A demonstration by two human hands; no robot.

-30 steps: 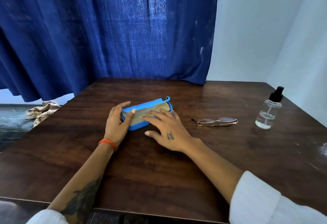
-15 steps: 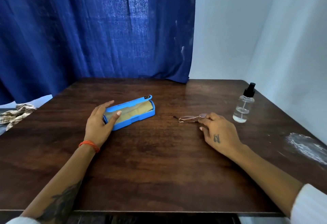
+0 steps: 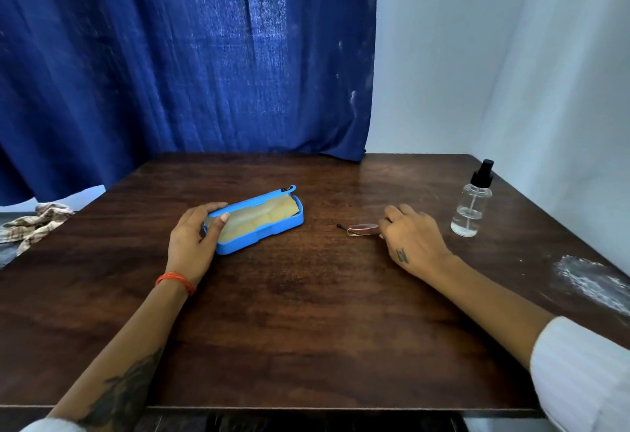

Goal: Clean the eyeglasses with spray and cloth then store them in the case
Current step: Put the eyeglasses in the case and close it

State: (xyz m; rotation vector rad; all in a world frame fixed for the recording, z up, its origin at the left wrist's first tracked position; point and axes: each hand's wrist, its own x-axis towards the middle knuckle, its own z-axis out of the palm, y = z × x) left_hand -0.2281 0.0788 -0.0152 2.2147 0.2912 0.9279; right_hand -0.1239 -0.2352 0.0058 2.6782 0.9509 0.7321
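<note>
A blue eyeglass case [image 3: 272, 227] lies open on the dark wooden table [image 3: 306, 312], with a yellow cloth [image 3: 262, 220] inside it. My left hand [image 3: 194, 240] grips the case's left end, thumb over its rim. Folded eyeglasses [image 3: 362, 229] with a thin frame lie flat to the right of the case. My right hand [image 3: 412, 237] rests on their right end, fingers curled over it; the grip itself is hidden. A clear spray bottle [image 3: 472, 206] with a black nozzle stands upright further right, untouched.
A blue curtain [image 3: 191, 56] hangs behind the table and a white wall [image 3: 511, 73] borders its right side. A white smear [image 3: 593, 281] marks the table near the right edge. A checked rag [image 3: 34, 227] lies off the table at left.
My right hand left the case and moved right onto the eyeglasses, where it now stays. My left hand still holds the case. The head view shifted right.
</note>
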